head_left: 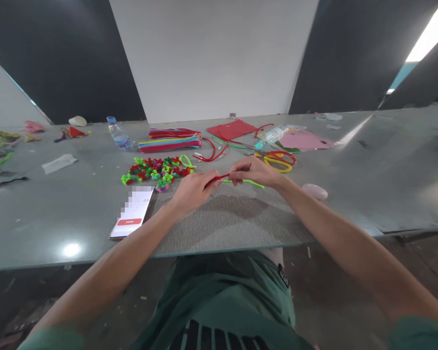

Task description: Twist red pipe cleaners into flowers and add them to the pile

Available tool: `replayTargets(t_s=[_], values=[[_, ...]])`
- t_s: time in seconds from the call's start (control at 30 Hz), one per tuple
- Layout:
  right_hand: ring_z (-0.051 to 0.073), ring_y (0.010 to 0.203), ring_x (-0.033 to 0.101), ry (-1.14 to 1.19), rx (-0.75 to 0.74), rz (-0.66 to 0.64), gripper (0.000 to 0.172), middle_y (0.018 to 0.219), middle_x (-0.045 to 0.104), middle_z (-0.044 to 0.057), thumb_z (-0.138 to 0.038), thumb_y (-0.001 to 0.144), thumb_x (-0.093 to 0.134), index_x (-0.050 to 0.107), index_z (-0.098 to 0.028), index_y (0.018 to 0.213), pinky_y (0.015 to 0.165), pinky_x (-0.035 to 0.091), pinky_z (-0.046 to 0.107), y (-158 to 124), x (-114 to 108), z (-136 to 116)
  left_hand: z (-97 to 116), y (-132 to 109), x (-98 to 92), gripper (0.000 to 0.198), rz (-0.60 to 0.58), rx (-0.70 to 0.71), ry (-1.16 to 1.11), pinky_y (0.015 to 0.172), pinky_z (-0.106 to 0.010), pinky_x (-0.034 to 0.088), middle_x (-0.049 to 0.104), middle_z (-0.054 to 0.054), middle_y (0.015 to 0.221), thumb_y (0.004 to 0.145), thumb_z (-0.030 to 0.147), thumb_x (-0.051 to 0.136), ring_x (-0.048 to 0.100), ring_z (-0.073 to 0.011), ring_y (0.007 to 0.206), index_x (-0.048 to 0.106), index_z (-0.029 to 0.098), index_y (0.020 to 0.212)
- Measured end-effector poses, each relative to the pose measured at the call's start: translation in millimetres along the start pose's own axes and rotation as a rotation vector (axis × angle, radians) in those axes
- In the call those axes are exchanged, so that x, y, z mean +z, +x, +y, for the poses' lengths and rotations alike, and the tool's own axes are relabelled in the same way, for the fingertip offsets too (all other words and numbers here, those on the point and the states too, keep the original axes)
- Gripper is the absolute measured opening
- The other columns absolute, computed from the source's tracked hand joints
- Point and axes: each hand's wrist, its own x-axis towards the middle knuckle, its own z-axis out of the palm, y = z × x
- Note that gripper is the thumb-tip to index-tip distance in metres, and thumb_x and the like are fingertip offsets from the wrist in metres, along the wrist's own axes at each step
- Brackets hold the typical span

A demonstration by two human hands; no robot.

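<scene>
My left hand (192, 188) and my right hand (252, 171) meet just above the grey table (58, 214), both pinched closed. Between them they hold a red pipe cleaner (216, 179) and a green pipe cleaner (248, 183) that cross where the fingers meet. The green one sticks out to the right under my right hand. A heap of small red and green twisted pipe-cleaner pieces (154, 171) lies just left of my left hand. A bundle of straight multicoloured pipe cleaners (170, 141) lies farther back.
A phone (133, 213) lies near the front edge. Scissors with red and yellow handles (276, 160), a glue bottle (270, 137), red and pink sheets (232, 129), a water bottle (118, 134) and a pink oval object (314, 191) stand around. Craft scraps lie at far left.
</scene>
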Motion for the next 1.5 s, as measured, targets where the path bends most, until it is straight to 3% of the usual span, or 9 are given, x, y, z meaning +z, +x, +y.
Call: replayTargets(t_s=[0.33, 0.57, 0.63, 0.7, 0.77, 0.83, 0.93, 1.17, 1.5], values=[[0.016, 0.071, 0.064, -0.020, -0.003, 0.025, 0.034, 0.073, 0.072, 0.003, -0.049, 0.093, 0.074, 0.076, -0.018, 0.080, 0.067, 0.047, 0.029, -5, -16, 0, -2, 0, 0.2, 0.025, 0.019, -0.010, 0.033, 0.061, -0.030, 0.030, 0.065, -0.002, 0.073, 0.108, 0.029, 0.050, 0.058, -0.0176, 0.067, 0.064, 0.021, 0.090], [0.017, 0.072, 0.065, -0.184, 0.013, 0.019, 0.039, 0.078, 0.075, 0.004, -0.056, 0.096, 0.069, 0.079, -0.019, 0.087, 0.067, 0.047, 0.029, -4, -21, 6, -5, 1, 3.9, 0.021, 0.003, 0.023, 0.036, 0.066, -0.030, 0.036, 0.071, -0.004, 0.084, 0.108, 0.025, 0.050, 0.062, -0.0190, 0.075, 0.065, 0.019, 0.094], [0.017, 0.072, 0.065, -0.185, 0.024, 0.119, 0.042, 0.081, 0.077, 0.006, -0.057, 0.101, 0.060, 0.079, -0.020, 0.097, 0.068, 0.048, 0.030, -4, -28, 13, -6, 1, 5.1, 0.019, 0.016, 0.020, 0.040, 0.067, -0.030, 0.037, 0.072, -0.005, 0.089, 0.107, 0.023, 0.050, 0.063, -0.0194, 0.080, 0.065, 0.019, 0.097], [0.017, 0.066, 0.063, -0.239, 0.056, 0.323, 0.041, 0.079, 0.077, 0.006, -0.052, 0.104, 0.053, 0.078, -0.020, 0.099, 0.065, 0.047, 0.031, -6, -40, 23, -6, 1, 5.6, 0.019, 0.033, 0.004, 0.038, 0.067, -0.030, 0.036, 0.073, -0.005, 0.092, 0.108, 0.023, 0.050, 0.064, -0.0191, 0.081, 0.065, 0.019, 0.097], [0.018, 0.070, 0.066, -0.432, 0.102, 0.488, 0.028, 0.080, 0.077, 0.006, -0.039, 0.100, 0.058, 0.077, -0.019, 0.094, 0.069, 0.047, 0.031, -12, -55, 33, -5, 1, 5.4, 0.021, 0.042, -0.011, 0.029, 0.065, -0.030, 0.035, 0.072, -0.004, 0.090, 0.109, 0.026, 0.050, 0.063, -0.0183, 0.080, 0.065, 0.020, 0.095], [0.020, 0.075, 0.069, -0.612, 0.174, 0.542, 0.017, 0.085, 0.079, 0.006, -0.025, 0.094, 0.062, 0.078, -0.019, 0.094, 0.073, 0.048, 0.032, -18, -68, 43, -5, 1, 5.0, 0.024, 0.042, -0.026, 0.022, 0.064, -0.030, 0.034, 0.071, -0.003, 0.088, 0.110, 0.028, 0.050, 0.063, -0.0176, 0.078, 0.064, 0.020, 0.093], [0.022, 0.081, 0.071, -0.800, 0.276, 0.475, 0.016, 0.089, 0.081, 0.006, -0.016, 0.085, 0.066, 0.080, -0.020, 0.092, 0.073, 0.046, 0.032, -25, -76, 54, -5, 1, 4.2, 0.024, 0.036, -0.048, 0.014, 0.063, -0.030, 0.033, 0.071, -0.003, 0.085, 0.110, 0.028, 0.050, 0.062, -0.0171, 0.076, 0.064, 0.020, 0.091], [0.022, 0.080, 0.069, -0.937, 0.343, 0.287, 0.011, 0.089, 0.080, 0.006, -0.022, 0.084, 0.073, 0.084, -0.023, 0.089, 0.070, 0.042, 0.033, -22, -64, 62, -2, 1, 2.1, 0.021, 0.055, -0.067, -0.008, 0.066, -0.030, 0.034, 0.071, -0.004, 0.089, 0.108, 0.021, 0.047, 0.061, -0.0171, 0.078, 0.064, 0.020, 0.096], [0.024, 0.079, 0.069, -0.958, 0.384, 0.356, 0.013, 0.088, 0.079, 0.007, -0.020, 0.083, 0.068, 0.080, -0.022, 0.089, 0.067, 0.040, 0.032, -19, -55, 71, -4, 0, 0.8, 0.021, 0.104, -0.062, -0.014, 0.066, -0.030, 0.032, 0.066, -0.002, 0.083, 0.108, 0.021, 0.046, 0.056, -0.0168, 0.072, 0.061, 0.020, 0.093]])
